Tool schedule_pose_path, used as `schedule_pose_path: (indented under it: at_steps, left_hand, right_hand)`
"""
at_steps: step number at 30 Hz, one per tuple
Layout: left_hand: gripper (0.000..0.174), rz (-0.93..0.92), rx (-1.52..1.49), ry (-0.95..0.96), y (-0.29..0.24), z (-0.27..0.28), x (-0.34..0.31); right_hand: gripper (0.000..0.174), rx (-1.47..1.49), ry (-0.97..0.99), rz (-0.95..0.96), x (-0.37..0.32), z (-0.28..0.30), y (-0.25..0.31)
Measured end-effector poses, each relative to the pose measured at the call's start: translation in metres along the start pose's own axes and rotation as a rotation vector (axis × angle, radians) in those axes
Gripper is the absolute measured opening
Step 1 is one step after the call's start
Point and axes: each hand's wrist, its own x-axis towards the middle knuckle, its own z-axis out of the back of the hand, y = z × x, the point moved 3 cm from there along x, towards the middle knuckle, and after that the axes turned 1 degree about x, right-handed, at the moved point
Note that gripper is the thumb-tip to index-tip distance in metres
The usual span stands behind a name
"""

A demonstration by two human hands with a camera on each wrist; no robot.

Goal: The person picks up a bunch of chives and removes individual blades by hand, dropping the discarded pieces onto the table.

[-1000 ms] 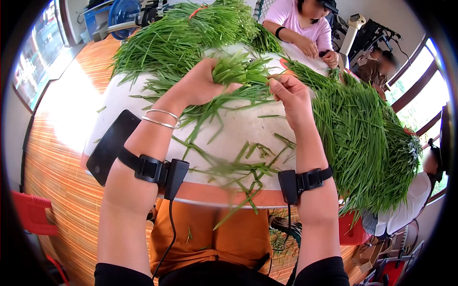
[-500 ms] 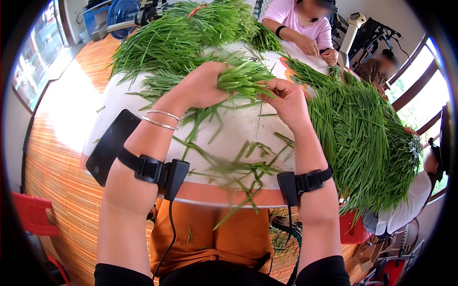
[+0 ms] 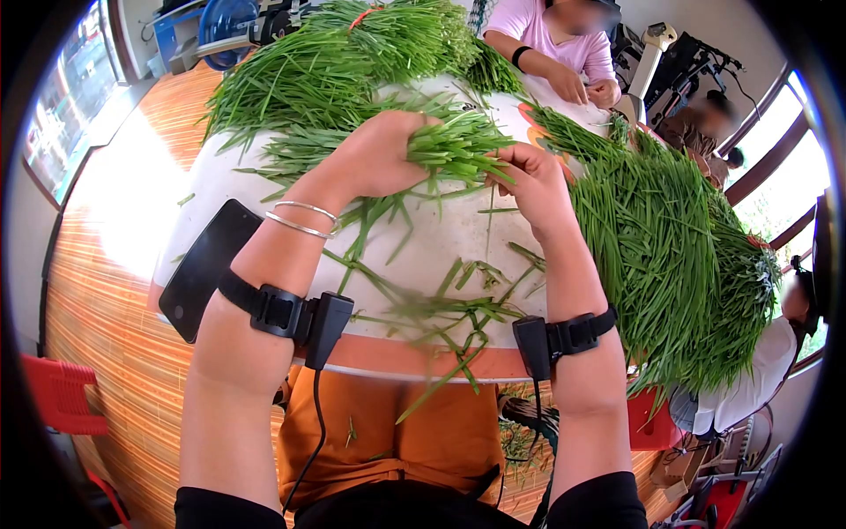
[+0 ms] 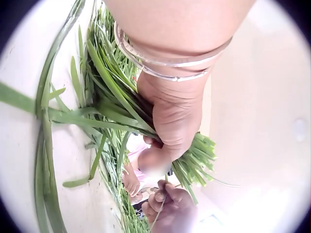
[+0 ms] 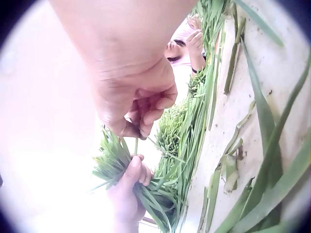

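A bunch of garlic chives (image 3: 454, 148) lies in the grip of my left hand (image 3: 374, 159), over the middle of the table. The pale cut ends (image 4: 197, 160) stick out past the thumb, and the long leaves trail back under the palm. At those ends, my right hand (image 3: 531, 181) pinches a thin chive blade (image 5: 136, 145) between thumb and fingertips. In the right wrist view, the right hand's other fingers (image 5: 158, 104) are curled in. Loose chives (image 3: 388, 207) lie on the tabletop below the hands.
The white table (image 3: 423, 238) holds a large chive heap (image 3: 300, 84) at back left and another (image 3: 661, 247) along the right. A black phone (image 3: 207, 269) lies near the left edge. Trimmings (image 3: 463, 326) are scattered in front. Across the table sits a person in pink (image 3: 551, 48).
My left hand has shifted slightly right with the bunch, its cut ends now pointing right. My right hand dipped to the bunch ends and stays close there. The facing person's hands moved a little.
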Motion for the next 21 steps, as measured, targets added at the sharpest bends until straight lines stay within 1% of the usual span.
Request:
schedule_pose_path:
  at_steps: [1, 2, 4, 5, 6, 7, 8, 9, 10, 11, 12, 13, 14, 15, 16, 17, 18, 19, 21]
  left_hand:
    - [0.025, 0.008, -0.014, -0.019, -0.001, 0.000, 0.000]
    - [0.025, 0.018, -0.028, -0.038, -0.001, 0.001, -0.001]
    - [0.025, 0.055, -0.034, -0.053, 0.002, 0.005, -0.002]
    - [0.025, 0.089, -0.044, -0.068, 0.004, 0.007, -0.001]
    - [0.026, 0.055, -0.020, -0.136, 0.010, 0.006, 0.000]
    - [0.026, 0.055, -0.019, -0.139, 0.015, 0.004, 0.002]
    - [0.027, 0.059, -0.051, -0.250, 0.017, 0.007, 0.002]
    - [0.027, 0.063, -0.083, -0.359, 0.018, 0.010, 0.002]
    - [0.028, 0.012, -0.062, -0.443, 0.019, 0.015, 0.001]
    - [0.028, 0.013, -0.063, -0.443, 0.018, 0.019, 0.001]
    - [0.028, -0.123, 0.073, -0.660, 0.014, 0.028, -0.002]
    - [0.028, -0.262, 0.211, -0.875, 0.010, 0.035, -0.006]
    - [0.026, -0.260, 0.167, -0.998, 0.010, 0.041, -0.007]
    - [0.026, -0.261, 0.166, -0.997, 0.010, 0.045, -0.007]
    - [0.025, -0.301, 0.230, -1.069, 0.008, 0.051, -0.009]
    - [0.024, -0.340, 0.296, -1.142, 0.004, 0.056, -0.012]
    - [0.026, -0.393, 0.350, -1.155, 0.007, 0.057, -0.011]
    - [0.026, -0.392, 0.351, -1.157, 0.008, 0.057, -0.011]
    - [0.028, -0.383, 0.418, -1.137, 0.009, 0.054, -0.010]
  right_hand:
    - [0.008, 0.016, -0.057, -0.011, 0.000, 0.001, 0.000]
    - [0.008, 0.017, -0.055, -0.011, 0.001, 0.003, 0.000]
    - [0.010, -0.095, -0.239, 0.145, 0.003, 0.018, 0.004]
    - [0.010, -0.093, -0.236, 0.146, 0.002, 0.020, 0.007]
    - [0.013, 0.112, -0.084, 0.095, 0.000, 0.018, 0.010]
    - [0.017, 0.315, 0.068, 0.042, -0.003, 0.015, 0.011]
    - [0.024, 0.422, 0.212, -0.031, -0.010, 0.013, 0.010]
    - [0.024, 0.423, 0.212, -0.031, -0.014, 0.013, 0.012]
    - [0.024, 0.405, 0.426, -0.055, -0.019, 0.008, 0.018]
    - [0.025, 0.383, 0.640, -0.080, -0.024, 0.004, 0.021]
    - [0.020, 0.198, 0.633, -0.013, -0.020, 0.006, 0.020]
    - [0.020, 0.197, 0.633, -0.015, -0.019, 0.007, 0.019]
    - [0.017, 0.132, 0.548, -0.006, -0.017, 0.009, 0.017]
    - [0.016, 0.066, 0.462, 0.003, -0.015, 0.012, 0.016]
    - [0.016, 0.065, 0.462, 0.004, -0.012, 0.014, 0.013]
    - [0.016, -0.199, 0.344, -0.028, -0.006, 0.024, 0.007]
    - [0.017, -0.461, 0.223, -0.058, -0.003, 0.034, 0.003]
    - [0.017, -0.462, 0.225, -0.057, -0.003, 0.040, 0.000]
    - [0.021, -0.498, 0.476, -0.063, -0.007, 0.041, -0.002]
